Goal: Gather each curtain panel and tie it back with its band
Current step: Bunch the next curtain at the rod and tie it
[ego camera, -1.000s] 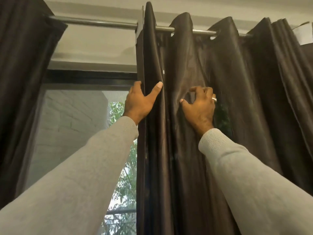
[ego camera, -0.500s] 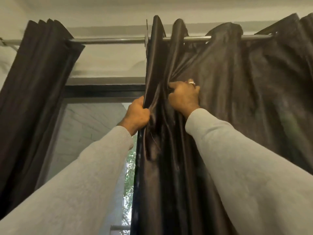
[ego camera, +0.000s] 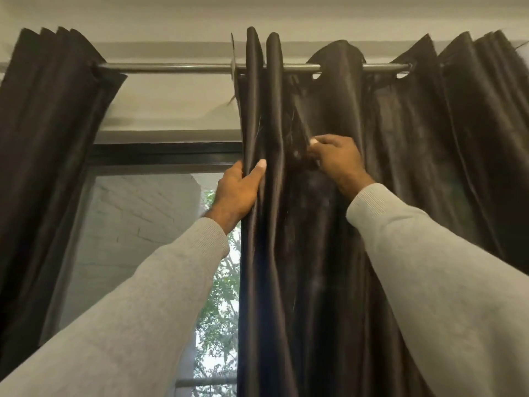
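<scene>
Both hands were up on the right curtain, which hung off the rod from about 12 to 3 o'clock. Left hand had its fingers wrapped round the curtain's leading edge, thumb on front. Right hand pinched a fold just beside it. The left curtain sat bunched up around 10 o'clock by the window.

Right curtain panel: dark cloth, satin sheen on folds; left panel: same cloth, duller; rod above: smooth metal; sleeves: matt grey knit.
</scene>
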Motion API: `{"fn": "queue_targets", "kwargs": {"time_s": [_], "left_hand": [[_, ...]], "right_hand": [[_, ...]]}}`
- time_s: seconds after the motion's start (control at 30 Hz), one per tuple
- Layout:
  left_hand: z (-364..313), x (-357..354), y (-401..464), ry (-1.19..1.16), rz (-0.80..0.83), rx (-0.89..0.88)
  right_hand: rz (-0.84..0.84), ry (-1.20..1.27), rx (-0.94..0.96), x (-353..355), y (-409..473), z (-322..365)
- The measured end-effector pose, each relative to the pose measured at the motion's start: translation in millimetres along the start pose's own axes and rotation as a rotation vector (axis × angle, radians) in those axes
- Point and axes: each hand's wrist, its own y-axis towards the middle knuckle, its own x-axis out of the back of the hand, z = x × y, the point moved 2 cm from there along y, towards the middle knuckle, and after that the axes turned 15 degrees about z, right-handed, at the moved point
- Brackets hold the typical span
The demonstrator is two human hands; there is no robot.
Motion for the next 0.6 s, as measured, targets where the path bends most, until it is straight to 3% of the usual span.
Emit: {"fn": "queue_targets", "kwargs": {"time_s": [0.07,0.23,0.33,0.43,0.5,0.6], "left_hand": [[-7.1,-13.6,-3.1,-0.006,0.026,0.011],[-30.6,-54.2,5.3,0.002,-0.018,0.06],[-45.4,-80.1,11.5,0.094,-0.026,0.083],[-49.9,-99.6,16.5,0.101,-0.037,0.088],[-47.7,-109.8,18.1,0.088,-0.052,0.112],[-45.9,-118.7,16.8,0.102,-0.066,0.15]], "right_hand": [[-0.079,-0.097,-0.038,22.3,-4.5,-11.1],[-0.094,-0.15,0.019,67.0,-23.4,-2.3],[-0.361,-0.368,0.084,117.9,-37.0,-0.1],[-0.532,-0.631,-0.099,177.0,-50.0,-13.1],[-0.433,-0.584,-0.26,203.7,-45.6,-34.7],[-0.135,-0.36,-0.305,205.0,-41.1,-54.5]]}}
